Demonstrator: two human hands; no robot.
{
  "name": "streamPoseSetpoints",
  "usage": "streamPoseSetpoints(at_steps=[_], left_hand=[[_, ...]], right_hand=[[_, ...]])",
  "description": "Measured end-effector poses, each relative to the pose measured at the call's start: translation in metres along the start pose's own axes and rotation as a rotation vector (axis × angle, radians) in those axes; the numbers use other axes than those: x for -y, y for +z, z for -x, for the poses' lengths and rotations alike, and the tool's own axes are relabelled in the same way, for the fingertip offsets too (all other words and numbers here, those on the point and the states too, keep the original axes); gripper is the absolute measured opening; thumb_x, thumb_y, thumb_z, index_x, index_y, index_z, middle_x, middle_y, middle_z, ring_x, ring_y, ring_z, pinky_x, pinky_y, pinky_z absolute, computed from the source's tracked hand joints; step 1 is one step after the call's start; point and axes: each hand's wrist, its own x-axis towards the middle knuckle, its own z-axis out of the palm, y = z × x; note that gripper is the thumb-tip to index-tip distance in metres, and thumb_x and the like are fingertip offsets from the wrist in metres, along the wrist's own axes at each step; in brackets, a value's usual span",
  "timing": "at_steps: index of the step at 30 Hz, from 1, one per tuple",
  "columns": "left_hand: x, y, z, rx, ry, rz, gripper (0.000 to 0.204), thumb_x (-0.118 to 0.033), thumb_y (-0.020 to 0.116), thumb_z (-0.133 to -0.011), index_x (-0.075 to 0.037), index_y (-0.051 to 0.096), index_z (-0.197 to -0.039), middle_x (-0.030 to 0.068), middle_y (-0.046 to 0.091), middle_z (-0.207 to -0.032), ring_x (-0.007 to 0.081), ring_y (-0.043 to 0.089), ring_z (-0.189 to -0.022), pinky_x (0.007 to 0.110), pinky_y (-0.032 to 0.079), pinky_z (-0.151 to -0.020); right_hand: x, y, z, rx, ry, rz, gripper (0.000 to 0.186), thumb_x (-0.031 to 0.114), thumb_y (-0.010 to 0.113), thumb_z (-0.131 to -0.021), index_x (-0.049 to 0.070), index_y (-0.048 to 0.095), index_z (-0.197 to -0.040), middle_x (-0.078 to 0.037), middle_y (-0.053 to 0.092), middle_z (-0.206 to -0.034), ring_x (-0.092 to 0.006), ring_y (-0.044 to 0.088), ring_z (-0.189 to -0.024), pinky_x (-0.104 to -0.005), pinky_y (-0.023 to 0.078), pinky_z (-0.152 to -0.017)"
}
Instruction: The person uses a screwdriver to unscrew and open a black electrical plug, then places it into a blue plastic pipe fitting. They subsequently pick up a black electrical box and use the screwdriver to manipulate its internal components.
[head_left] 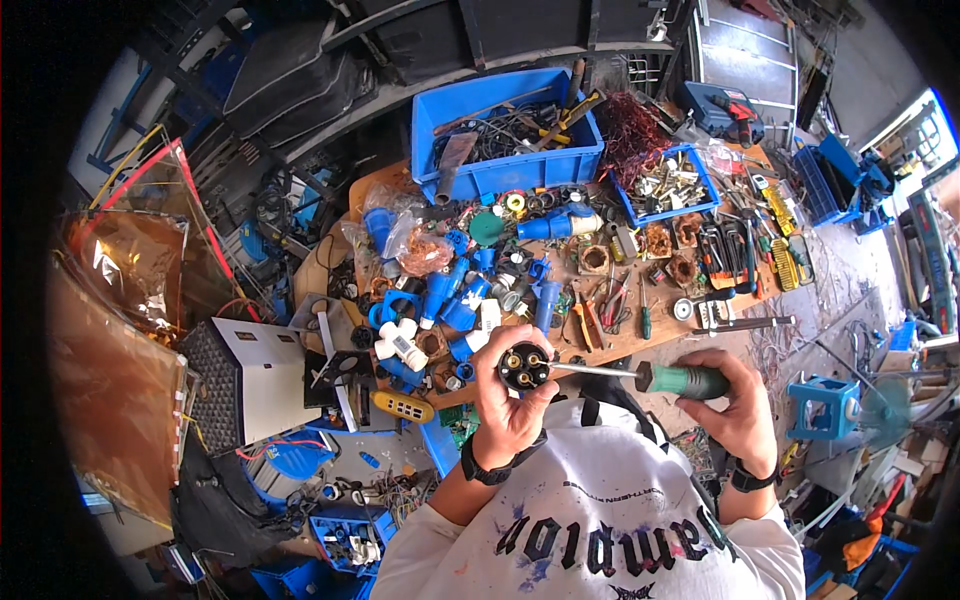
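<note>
My left hand (504,415) grips a round black connector (523,367) with several brass contacts in its face, turned up toward me. My right hand (738,405) is closed round the green handle of a screwdriver (672,380), held level, with its steel shaft reaching left to the side of the connector; the exact spot of its tip is too small to tell. Just beyond my hands on the wooden bench (640,352) lie blue and white plug parts (442,300), pliers (588,325) and another green-handled screwdriver (646,318).
A blue bin of tools (505,178) and a blue tray of small metal parts (668,205) stand at the back. More hand tools cover the bench's right end. A pale box (260,370) and amber sheets (120,380) are at left, a blue stand (822,405) at right.
</note>
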Motion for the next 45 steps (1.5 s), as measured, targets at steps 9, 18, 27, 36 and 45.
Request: streamPoseSetpoints(at_steps=[9, 18, 27, 36, 45], left_hand=[[0.000, 0.001, 0.003, -0.042, -0.041, -0.048, 0.060, -0.037, 0.066, -0.089, -0.001, 0.038, -0.128, 0.0119, 0.057, -0.093, 0.0169, 0.055, -0.081, 0.030, 0.045, -0.075], [0.002, 0.003, 0.006, -0.003, -0.036, -0.062, 0.060, -0.035, 0.066, -0.089, -0.001, 0.037, -0.129, 0.0120, 0.057, -0.095, 0.0166, 0.054, -0.081, 0.029, 0.044, -0.076], [0.006, 0.003, 0.004, 0.004, -0.060, -0.067, 0.061, -0.036, 0.067, -0.088, -0.001, 0.037, -0.129, 0.0116, 0.057, -0.096, 0.0168, 0.054, -0.083, 0.030, 0.044, -0.077], [0.008, 0.003, 0.001, -0.015, -0.074, -0.044, 0.061, -0.037, 0.066, -0.088, -0.001, 0.038, -0.129, 0.0115, 0.057, -0.096, 0.0162, 0.055, -0.082, 0.030, 0.046, -0.074], [0.000, 0.000, -0.014, 0.053, -0.359, 0.119, 0.062, -0.044, 0.061, -0.090, -0.001, 0.038, -0.129, 0.0113, 0.056, -0.099, 0.0153, 0.056, -0.072, 0.027, 0.049, -0.060]], right_hand=[[0.000, -0.003, 0.002, 0.074, -0.085, 0.038, 0.051, 0.013, 0.081, -0.068, 0.001, 0.060, -0.113, -0.016, 0.059, -0.098, -0.0312, 0.061, -0.087, -0.0366, 0.049, -0.076], [0.002, -0.003, 0.001, 0.021, -0.274, 0.250, 0.045, 0.005, 0.078, -0.065, 0.006, 0.062, -0.106, -0.013, 0.056, -0.104, -0.0302, 0.061, -0.090, -0.0361, 0.050, -0.074], [0.002, -0.003, 0.000, 0.013, -0.317, 0.180, 0.047, 0.018, 0.082, -0.068, 0.006, 0.060, -0.108, -0.011, 0.065, -0.088, -0.0280, 0.066, -0.073, -0.0346, 0.053, -0.061], [0.001, -0.001, -0.004, -0.252, -0.433, 0.352, 0.040, 0.012, 0.084, -0.062, 0.006, 0.067, -0.098, -0.010, 0.059, -0.087, -0.0266, 0.062, -0.066, -0.0337, 0.051, -0.060], [0.006, 0.000, 0.000, -0.050, -0.190, 0.165, 0.048, 0.020, 0.083, -0.070, 0.006, 0.060, -0.110, -0.011, 0.066, -0.092, -0.0282, 0.068, -0.078, -0.0337, 0.053, -0.067]])
